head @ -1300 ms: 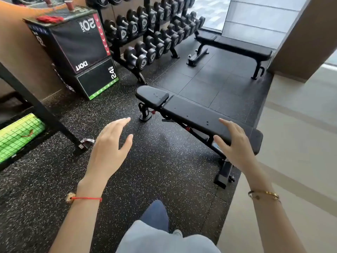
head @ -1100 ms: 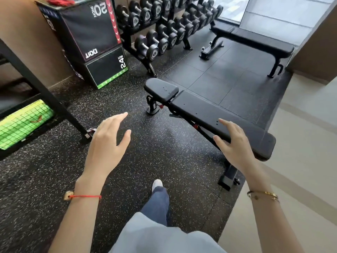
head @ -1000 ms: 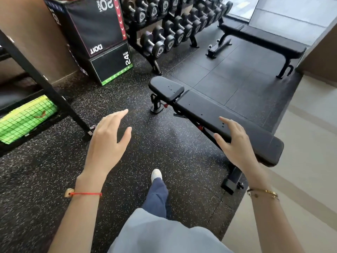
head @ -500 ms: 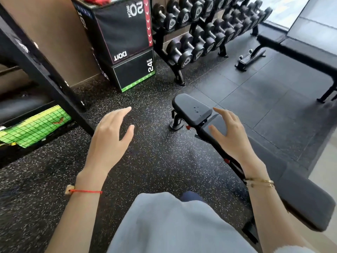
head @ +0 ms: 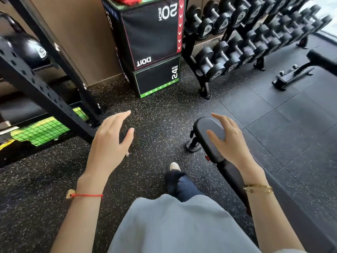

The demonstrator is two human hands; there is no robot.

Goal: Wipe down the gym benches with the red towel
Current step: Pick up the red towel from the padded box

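Both hands held out in front of the body, palms down, fingers loosely spread, nothing gripped. Left hand (head: 109, 143) hangs over speckled rubber floor (head: 155, 114), red string bracelet (head: 85, 195) on its wrist. Right hand (head: 228, 143) hangs above the rounded seat pad of the near bench (head: 204, 128), at 3 o'clock from the left hand; contact with the pad cannot be told. Gold bangles (head: 259, 189) on the right wrist. Bench runs from centre toward 5 o'clock, passing under the right forearm. Red towel (head: 125, 0) lies bunched on top of the stacked plyo boxes (head: 155, 39) at 12 o'clock, cut by the upper frame edge, well apart from both hands. Dumbbell rack (head: 246, 42) just beside the boxes, spreading toward 2 o'clock. A second bench (head: 321, 59) partly in frame at 3 o'clock, far side. Black perforated rack upright (head: 36, 84) crosses at 10 o'clock, green netting (head: 42, 130) low behind it. One shoe (head: 174, 166) and a dark trouser leg forward on the floor between the arms; grey shirt hem at 6 o'clock.
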